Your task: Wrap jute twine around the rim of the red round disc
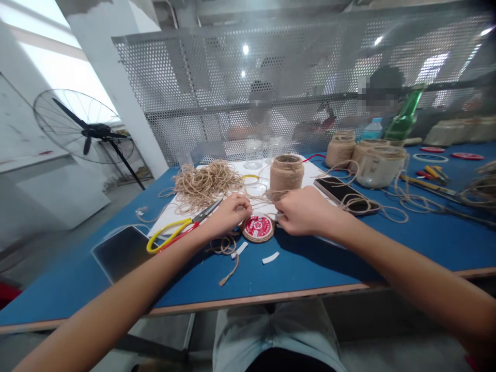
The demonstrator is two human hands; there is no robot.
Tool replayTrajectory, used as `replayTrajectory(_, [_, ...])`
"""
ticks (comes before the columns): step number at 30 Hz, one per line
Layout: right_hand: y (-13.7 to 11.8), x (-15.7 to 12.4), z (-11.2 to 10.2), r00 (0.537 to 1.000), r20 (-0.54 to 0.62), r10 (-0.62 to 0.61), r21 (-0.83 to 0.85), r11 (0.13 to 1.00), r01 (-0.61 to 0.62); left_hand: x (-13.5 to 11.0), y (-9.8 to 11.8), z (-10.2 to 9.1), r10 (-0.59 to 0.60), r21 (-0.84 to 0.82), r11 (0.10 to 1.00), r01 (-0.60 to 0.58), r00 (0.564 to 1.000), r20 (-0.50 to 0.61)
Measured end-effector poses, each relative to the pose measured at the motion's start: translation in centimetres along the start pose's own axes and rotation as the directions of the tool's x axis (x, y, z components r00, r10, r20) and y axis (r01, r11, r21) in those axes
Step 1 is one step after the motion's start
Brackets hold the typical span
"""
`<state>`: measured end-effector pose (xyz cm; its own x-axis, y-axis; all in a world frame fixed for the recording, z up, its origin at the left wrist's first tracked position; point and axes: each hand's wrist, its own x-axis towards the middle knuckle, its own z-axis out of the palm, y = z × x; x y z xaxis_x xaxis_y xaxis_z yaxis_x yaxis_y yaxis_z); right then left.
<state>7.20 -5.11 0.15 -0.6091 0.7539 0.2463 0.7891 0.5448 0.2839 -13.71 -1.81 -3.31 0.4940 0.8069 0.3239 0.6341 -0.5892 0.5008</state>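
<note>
My left hand (228, 213) is closed in a pinch on jute twine at the left rim of a red lid (258, 227) whose edge is wrapped in twine. My right hand (304, 211) is closed at the lid's right rim, holding the lid and twine there. The lid lies on the blue table (318, 258). A jar wrapped fully in twine (285, 175) stands just behind my hands. A loose heap of twine (205, 183) lies behind my left hand. Yellow-handled scissors (178, 230) lie left of my left hand.
A phone (344, 195) lies to the right, a dark tablet (122, 250) to the left. Two clear glass jars (253, 153) stand on white paper. Twine-wrapped jars (377, 164), a green bottle (405, 116) and tools sit at the right. Other people sit behind a perforated screen. A fan (83, 129) stands at left.
</note>
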Motion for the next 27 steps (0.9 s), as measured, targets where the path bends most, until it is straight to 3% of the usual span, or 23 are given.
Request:
replayTrajectory(5, [0.0, -0.2, 0.8, 0.996, 0.090, -0.017, -0.006, 1.000, 0.018, -0.1, -0.1, 0.5, -0.076, -0.023, 0.997, 0.074, 0.995, -0.063])
replayTrajectory(8, [0.2, 0.6, 1.5, 0.999, -0.005, 0.037, 0.036, 0.999, -0.036, 0.0, -0.1, 0.6, -0.130, -0.022, 0.991, 0.128, 0.987, -0.092])
replayTrajectory(12, [0.3, 1.8, 2.4, 0.995, -0.099, -0.009, 0.206, 0.978, 0.029, 0.2, -0.1, 0.7, -0.155, 0.000, 0.988, 0.155, 0.985, -0.072])
replayTrajectory(20, [0.0, 2.8, 4.3, 0.995, -0.087, -0.042, 0.470, 0.879, 0.079, 0.2, 0.0, 1.2, -0.192, 0.034, 0.980, 0.195, 0.978, -0.080])
replayTrajectory(27, [0.1, 3.3, 4.7, 0.998, -0.047, -0.046, 0.560, 0.826, 0.064, 0.0, 0.6, 1.2, -0.215, 0.072, 0.972, 0.222, 0.972, -0.091])
